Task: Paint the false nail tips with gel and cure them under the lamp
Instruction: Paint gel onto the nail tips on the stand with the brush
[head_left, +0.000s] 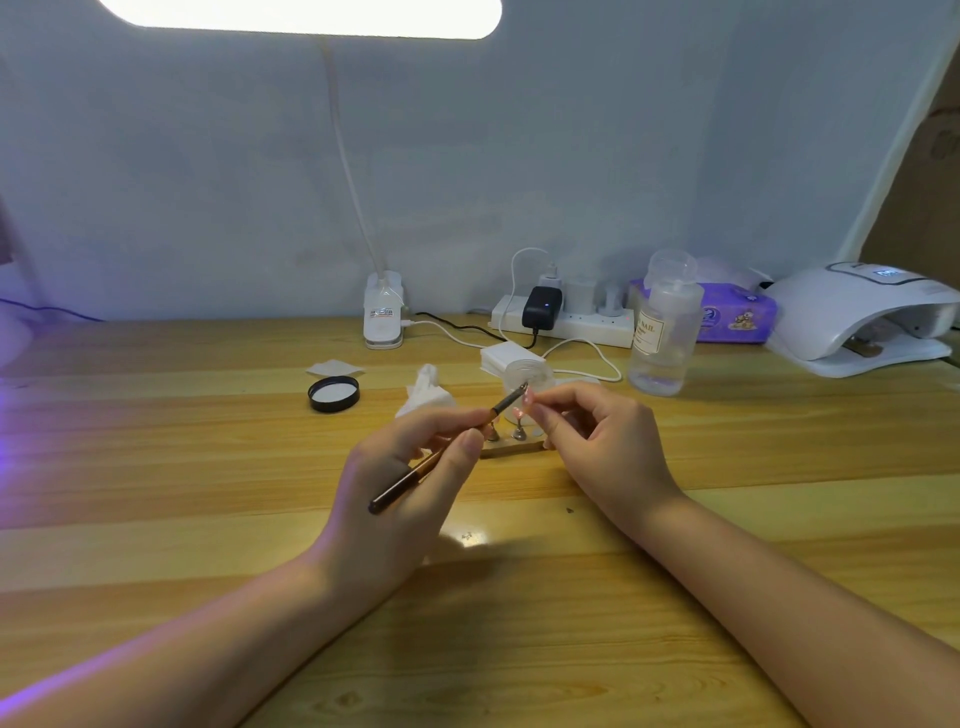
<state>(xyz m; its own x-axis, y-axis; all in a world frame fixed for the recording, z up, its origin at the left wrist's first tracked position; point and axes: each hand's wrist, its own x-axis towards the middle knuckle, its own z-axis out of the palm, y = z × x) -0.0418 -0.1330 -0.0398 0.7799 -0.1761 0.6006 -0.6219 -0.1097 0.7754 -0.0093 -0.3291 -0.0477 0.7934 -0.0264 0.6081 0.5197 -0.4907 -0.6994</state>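
The left hand (415, 467) pinches a thin gel brush (447, 452) between thumb and fingers, its bristle end raised toward a small pink nail tip (528, 399) that the right hand (597, 436) pinches at its fingertips; the two hands sit close together above the worktop (519, 649), with the brush head just beside the tip. Whether the bristles actually touch the tip cannot be told at this size. The chief risk, as I judge it, lies in the free-air hold: neither wrist appears braced, so a small tremor could drag gel over the edge of the tip or onto the fingertips holding it. A slack pinch could also let the tip drop. Just below the hands a small stand (511, 441) carries further tips on pegs, and a lowered brush handle or knuckle could knock them or smear wet gel. Behind lie crumpled tissue (428, 395), a stack of wipes (506, 358) and a black lid (333, 393), near enough to shed lint. The curing lamp (862, 317) stands well apart at the far right, so carrying an uncured tip past the clear bottle (662, 332) invites a bump.
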